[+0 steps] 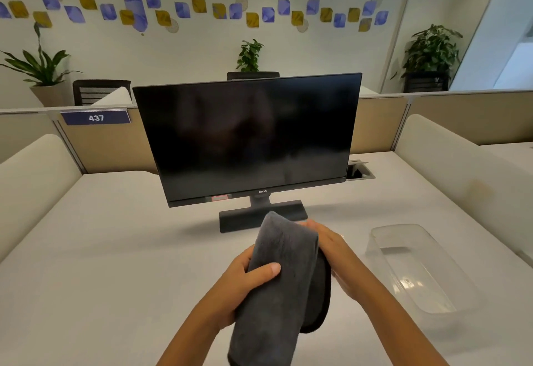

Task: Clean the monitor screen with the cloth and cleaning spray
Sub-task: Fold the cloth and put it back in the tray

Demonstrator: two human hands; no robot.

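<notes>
The left hand (245, 276) grips the folded grey cloth (277, 285), right hand (331, 253) flat against it, before the monitor (248, 137).

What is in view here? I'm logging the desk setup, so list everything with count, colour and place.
monitor: one, black, screen dark, centre of desk
cloth: one, dark grey, folded, held in front of the monitor
tub: one, clear plastic, desk right
desk: one, white
number sign: one, blue, reads 437, partition left
plants: three, green, behind the partition
chairs: two, black, behind the partition
left hand: grips the cloth
right hand: fingers straight against the cloth
</notes>
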